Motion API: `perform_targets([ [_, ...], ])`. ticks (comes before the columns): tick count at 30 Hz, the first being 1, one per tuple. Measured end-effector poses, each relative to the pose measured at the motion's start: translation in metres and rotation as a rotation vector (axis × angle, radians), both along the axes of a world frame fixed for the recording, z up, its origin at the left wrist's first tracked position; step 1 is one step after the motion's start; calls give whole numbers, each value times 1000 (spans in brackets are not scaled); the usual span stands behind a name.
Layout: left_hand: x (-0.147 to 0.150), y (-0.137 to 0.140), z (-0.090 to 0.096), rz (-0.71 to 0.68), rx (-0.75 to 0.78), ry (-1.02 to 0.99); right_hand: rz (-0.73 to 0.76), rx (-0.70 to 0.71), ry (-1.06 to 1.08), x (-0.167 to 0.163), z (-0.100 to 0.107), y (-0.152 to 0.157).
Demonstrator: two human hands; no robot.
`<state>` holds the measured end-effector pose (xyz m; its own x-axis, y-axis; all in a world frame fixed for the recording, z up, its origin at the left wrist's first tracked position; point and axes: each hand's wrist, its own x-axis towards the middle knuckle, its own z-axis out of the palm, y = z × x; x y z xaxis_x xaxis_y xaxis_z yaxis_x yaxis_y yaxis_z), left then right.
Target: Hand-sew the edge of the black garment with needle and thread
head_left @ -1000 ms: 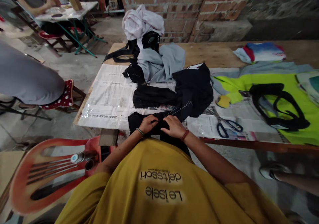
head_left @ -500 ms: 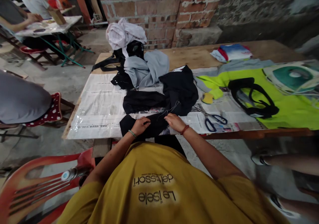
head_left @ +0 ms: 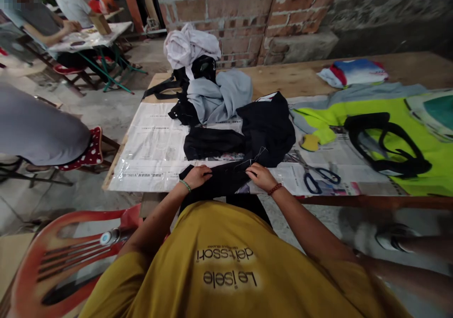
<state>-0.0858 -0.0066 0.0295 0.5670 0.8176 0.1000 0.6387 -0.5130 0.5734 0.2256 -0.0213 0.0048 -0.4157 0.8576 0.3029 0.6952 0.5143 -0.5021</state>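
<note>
A black garment (head_left: 271,131) lies on the newspaper-covered table, one section drawn to the front edge before me. My left hand (head_left: 198,175) is closed on that section's left part, fingertips pinching the cloth. On its right part, my right hand (head_left: 261,175) also pinches the fabric between thumb and fingers. The cloth is stretched between both hands. Loose pale threads (head_left: 260,154) trail over the garment just beyond my right hand. Dark-handled scissors (head_left: 320,179) lie to the right of that hand, with a piece of yellow chalk or sponge (head_left: 310,142) behind them.
A grey cloth (head_left: 221,96) and a whitish bundle (head_left: 191,46) are heaped at the back left. On the right lie a neon-yellow garment (head_left: 329,112), a black strap (head_left: 387,146) and part of an iron (head_left: 437,112). A red chair (head_left: 26,266) stands left; people sit beyond.
The view has swung left, so everything sits further right in the picture. My hands have moved slightly apart along the black cloth, both still gripping it.
</note>
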Motion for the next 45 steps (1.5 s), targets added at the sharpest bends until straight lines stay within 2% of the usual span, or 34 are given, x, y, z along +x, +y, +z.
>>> perform_targets([
  [5, 8, -10, -7, 73, 55, -25, -6, 28, -1, 0, -1, -9],
  [8, 13, -17, -11, 95, 146, -34, -4, 22, 32, 1, 3, -15],
  [14, 17, -32, -23, 73, 327, -41, -141, 59, 102, -10, 26, -18],
  [19, 23, -39, -27, 65, 317, -40, -24, -52, 107, -46, 47, -6],
  [25, 28, -40, -28, 74, 327, -43, 157, -67, -43, -77, 40, 10],
  [31, 27, -41, -31, 62, 366, -63, 224, -94, -142, -76, 30, 9],
  [37, 27, -41, -31, 56, 306, -62, 289, -74, -189, -73, 33, 8],
  [45, 29, -41, -28, 61, 344, -18, 335, -67, -125, -77, 36, 8],
])
